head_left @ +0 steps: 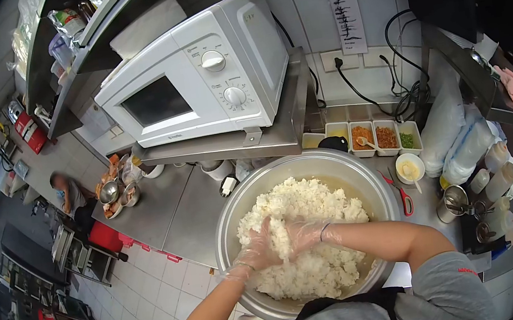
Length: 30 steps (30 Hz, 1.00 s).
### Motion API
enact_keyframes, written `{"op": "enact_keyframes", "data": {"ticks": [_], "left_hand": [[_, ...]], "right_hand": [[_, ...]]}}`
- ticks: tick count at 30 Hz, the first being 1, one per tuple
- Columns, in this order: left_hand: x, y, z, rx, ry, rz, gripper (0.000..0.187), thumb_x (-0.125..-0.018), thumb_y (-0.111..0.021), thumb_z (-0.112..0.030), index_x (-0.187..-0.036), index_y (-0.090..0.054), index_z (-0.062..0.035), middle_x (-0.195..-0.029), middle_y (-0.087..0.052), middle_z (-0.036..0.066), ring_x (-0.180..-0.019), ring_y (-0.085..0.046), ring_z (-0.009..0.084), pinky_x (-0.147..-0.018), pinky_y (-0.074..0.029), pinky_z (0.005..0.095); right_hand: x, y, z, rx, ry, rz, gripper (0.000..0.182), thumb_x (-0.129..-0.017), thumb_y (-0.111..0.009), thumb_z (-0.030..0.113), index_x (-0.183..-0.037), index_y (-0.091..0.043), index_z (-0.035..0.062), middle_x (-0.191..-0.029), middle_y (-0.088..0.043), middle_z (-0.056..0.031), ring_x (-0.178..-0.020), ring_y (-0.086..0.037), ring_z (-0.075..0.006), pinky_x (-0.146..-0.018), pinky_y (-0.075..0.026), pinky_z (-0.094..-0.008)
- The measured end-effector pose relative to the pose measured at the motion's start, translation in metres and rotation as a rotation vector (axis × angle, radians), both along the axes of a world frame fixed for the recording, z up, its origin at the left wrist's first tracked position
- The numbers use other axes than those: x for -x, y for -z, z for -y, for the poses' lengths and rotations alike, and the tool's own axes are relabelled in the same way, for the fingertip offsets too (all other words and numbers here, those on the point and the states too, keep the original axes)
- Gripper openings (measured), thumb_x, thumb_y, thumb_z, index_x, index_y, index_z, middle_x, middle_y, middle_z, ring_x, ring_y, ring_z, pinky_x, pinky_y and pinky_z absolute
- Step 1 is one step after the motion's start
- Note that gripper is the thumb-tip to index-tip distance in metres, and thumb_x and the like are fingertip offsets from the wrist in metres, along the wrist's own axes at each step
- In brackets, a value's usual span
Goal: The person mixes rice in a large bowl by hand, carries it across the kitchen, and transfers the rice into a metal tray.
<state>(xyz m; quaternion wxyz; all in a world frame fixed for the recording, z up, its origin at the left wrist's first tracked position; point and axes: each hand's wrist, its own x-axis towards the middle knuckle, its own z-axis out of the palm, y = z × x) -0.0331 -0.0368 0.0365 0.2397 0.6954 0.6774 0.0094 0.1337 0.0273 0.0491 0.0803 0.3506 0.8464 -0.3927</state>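
A wide metal bowl (227, 219) holds a large heap of white rice (314, 204). Both hands wear clear plastic gloves and are in the heap, close together near its left side. My left hand (258, 247) is curved around a clump of rice from the left. From the right, my right hand (305, 234) presses on the same clump, its fingers partly buried. Rice rises between the two palms.
A white microwave (194, 77) sits on a metal shelf behind the bowl. Small tubs of toppings (386, 136), red scissors (406, 202), a white cup (410, 169) and bottles (500, 183) stand right. Bowls of food (120, 194) are at left; a person (73, 196) sits beyond.
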Motion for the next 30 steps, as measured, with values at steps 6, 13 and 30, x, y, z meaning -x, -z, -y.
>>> {"op": "enact_keyframes", "data": {"ticks": [6, 13, 30], "left_hand": [[0.011, 0.005, 0.003, -0.162, 0.010, 0.454, 0.120, -0.062, -0.081, -0.014, -0.144, 0.006, -0.0033, -0.141, -0.030, 0.016, -0.129, -0.033, 0.0271, -0.109, -0.028, 0.0358], [0.010, 0.014, 0.001, -0.344, 0.006, 0.606, 0.086, -0.073, -0.068, 0.002, -0.143, -0.017, -0.0052, -0.132, -0.045, 0.011, -0.117, -0.043, 0.0152, -0.097, -0.039, 0.0294], [0.009, -0.010, 0.016, -0.449, -0.327, 0.491, 0.046, -0.081, -0.064, -0.028, -0.110, -0.052, 0.0060, -0.107, -0.057, 0.018, -0.093, -0.057, 0.0280, -0.081, -0.046, 0.0347]], "right_hand": [[0.007, 0.019, -0.015, 0.341, 0.054, -0.629, 0.104, -0.055, -0.077, 0.024, -0.140, -0.021, 0.0020, -0.131, -0.043, -0.0190, -0.117, -0.047, -0.0299, -0.098, -0.041, -0.0361], [0.000, 0.011, -0.021, 0.199, 0.181, -0.598, 0.073, -0.073, -0.068, 0.026, -0.135, -0.037, 0.0034, -0.124, -0.051, -0.0145, -0.109, -0.051, -0.0243, -0.092, -0.043, -0.0321], [-0.015, 0.020, -0.069, -0.351, 0.074, -0.542, 0.060, -0.073, -0.066, 0.031, -0.126, -0.042, 0.0154, -0.120, -0.052, -0.0194, -0.117, -0.047, -0.0376, -0.102, -0.036, -0.0414]]}}
